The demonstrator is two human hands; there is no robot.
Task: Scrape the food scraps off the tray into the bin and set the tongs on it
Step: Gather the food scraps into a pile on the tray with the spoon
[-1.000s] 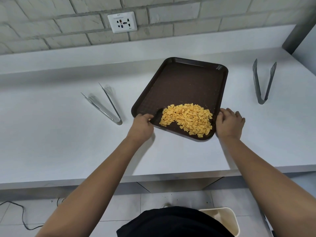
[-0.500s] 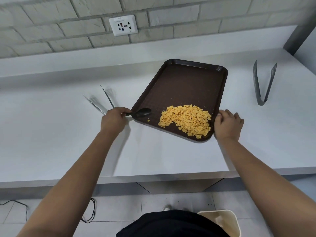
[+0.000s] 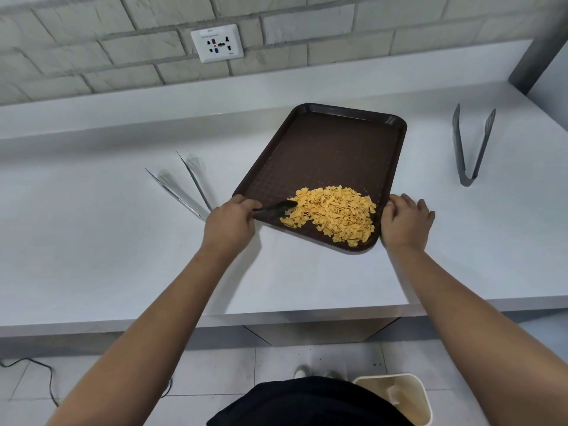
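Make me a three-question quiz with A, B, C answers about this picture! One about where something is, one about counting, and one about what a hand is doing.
1. Where are the yellow scraps on the tray?
A. Far end
B. Near end
C. All over

2. How many tongs lie on the counter?
A. One
B. Two
C. Four

3. What is the left hand doing?
A. Gripping a dark utensil
B. Lying flat
C. Holding the bin

Answers:
1 B, the pile sits at the tray's near end.
2 B, silver tongs left, grey tongs right.
3 A, its fingers curl round the handle, tip at the pile.
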